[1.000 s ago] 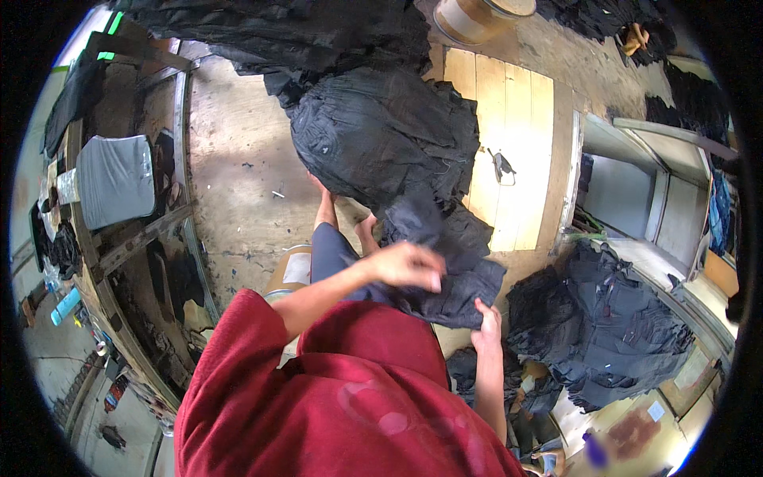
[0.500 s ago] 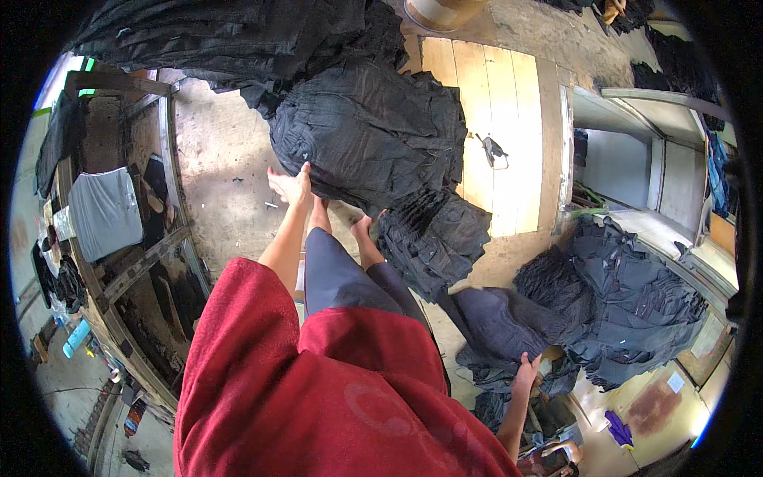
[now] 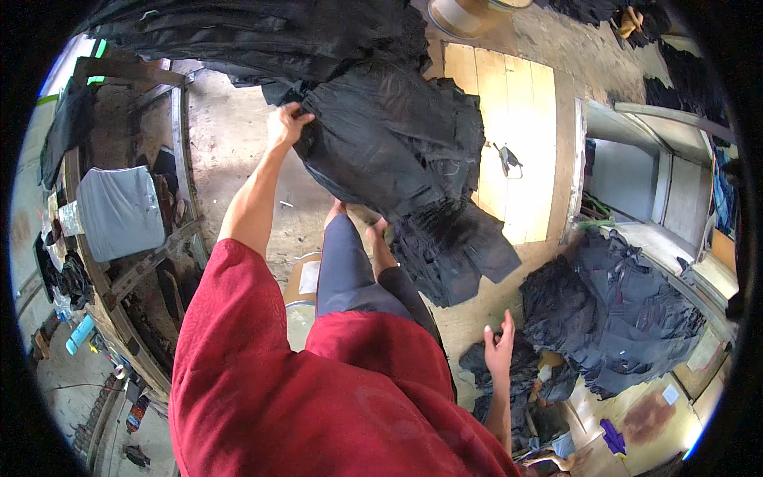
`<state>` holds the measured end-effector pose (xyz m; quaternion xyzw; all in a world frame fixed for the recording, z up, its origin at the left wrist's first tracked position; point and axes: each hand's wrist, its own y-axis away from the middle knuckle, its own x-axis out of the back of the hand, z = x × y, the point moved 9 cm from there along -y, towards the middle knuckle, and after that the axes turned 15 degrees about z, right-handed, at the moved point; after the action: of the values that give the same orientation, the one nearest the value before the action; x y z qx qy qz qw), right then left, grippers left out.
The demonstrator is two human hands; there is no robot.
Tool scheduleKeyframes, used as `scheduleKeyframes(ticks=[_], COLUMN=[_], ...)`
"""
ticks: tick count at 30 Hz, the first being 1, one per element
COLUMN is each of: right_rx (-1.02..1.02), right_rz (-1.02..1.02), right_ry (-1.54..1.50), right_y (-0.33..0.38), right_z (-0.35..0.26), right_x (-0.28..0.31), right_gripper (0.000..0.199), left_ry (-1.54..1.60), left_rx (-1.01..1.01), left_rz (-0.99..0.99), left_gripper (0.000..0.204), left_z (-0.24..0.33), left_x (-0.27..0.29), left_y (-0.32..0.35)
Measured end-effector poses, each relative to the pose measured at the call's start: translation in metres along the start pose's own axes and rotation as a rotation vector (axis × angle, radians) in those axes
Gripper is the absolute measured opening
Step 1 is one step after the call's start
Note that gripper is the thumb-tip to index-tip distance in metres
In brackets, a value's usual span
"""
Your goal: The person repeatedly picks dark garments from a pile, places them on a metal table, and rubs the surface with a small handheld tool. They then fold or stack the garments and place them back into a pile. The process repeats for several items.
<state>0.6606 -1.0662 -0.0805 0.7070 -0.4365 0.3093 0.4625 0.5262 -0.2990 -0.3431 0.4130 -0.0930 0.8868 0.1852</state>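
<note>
A long heap of dark cloth pieces (image 3: 373, 135) lies in front of me, its layers crumpled and overlapping. My left hand (image 3: 288, 127) is at the heap's left edge, fingers closed on the border of a cloth piece. To the lower right, my right hand (image 3: 499, 347) is raised with fingers apart and nothing in it. Below and beside that hand is a smaller dark cloth bundle (image 3: 509, 374). A second large pile of dark cloth (image 3: 628, 310) sits farther right, with a frayed-looking near side.
Pale wooden boards (image 3: 509, 103) bear a small dark object with a loop (image 3: 507, 160). A round tan container (image 3: 469, 17) stands at the far side; another (image 3: 302, 280) is by my leg. At left is a wooden frame (image 3: 180, 151) with a grey-covered seat (image 3: 119, 211).
My left hand has moved farther away along the heap's edge and closed on cloth. My right hand has let go of a dark cloth piece, which no longer stretches beside it, and has risen.
</note>
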Motion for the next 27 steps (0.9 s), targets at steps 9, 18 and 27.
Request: scheduleKeyframes(ticks=[9, 18, 27], right_rx=[-0.215, -0.067, -0.004], right_rz=[-0.166, -0.142, 0.130], right_ry=[0.105, 0.065, -0.322], right_y=[0.057, 0.066, 0.029], right_z=[-0.003, -0.057, -0.225], right_x=[-0.037, -0.063, -0.076], right_gripper=[0.064, 0.049, 0.036], left_ry=[0.091, 0.390, 0.132], left_rx=[0.183, 0.339, -0.433], left_rz=[-0.170, -0.215, -0.308], left_gripper=[0.036, 0.064, 0.039], left_z=[-0.088, -0.094, 0.130], left_x=[-0.035, -0.050, 0.083], left_y=[-0.059, -0.034, 0.049])
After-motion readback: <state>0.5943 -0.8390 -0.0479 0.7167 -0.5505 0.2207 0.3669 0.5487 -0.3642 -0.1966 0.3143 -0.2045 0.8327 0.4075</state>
